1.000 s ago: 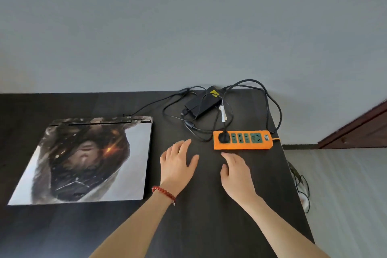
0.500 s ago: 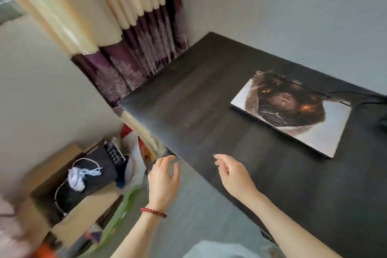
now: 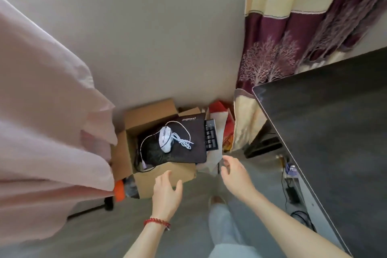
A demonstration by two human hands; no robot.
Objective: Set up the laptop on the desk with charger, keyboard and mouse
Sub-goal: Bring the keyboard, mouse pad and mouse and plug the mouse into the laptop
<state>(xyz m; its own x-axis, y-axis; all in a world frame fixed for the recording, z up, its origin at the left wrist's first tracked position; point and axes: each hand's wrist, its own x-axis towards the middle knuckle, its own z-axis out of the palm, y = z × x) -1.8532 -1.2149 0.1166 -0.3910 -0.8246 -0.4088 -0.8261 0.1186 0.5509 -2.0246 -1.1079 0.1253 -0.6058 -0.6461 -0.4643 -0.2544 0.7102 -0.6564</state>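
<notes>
A brown cardboard box stands on the floor by the wall. In it a white mouse with a coiled white cable lies on a dark mouse pad. A black keyboard pokes out along the pad's right edge, mostly hidden. My left hand hovers open just before the box's near wall. My right hand is open to the right of the box, fingers spread, holding nothing. The dark desk fills the right side; the laptop and charger are out of view.
A pink cloth hangs over the left side. A cream and maroon curtain hangs behind the desk's corner. Red and white clutter sits right of the box. Cables lie on the floor under the desk edge. My leg and foot are below.
My view has swung left and down from the desk to the floor. The laptop has left the frame, and both open hands now reach toward the cardboard box.
</notes>
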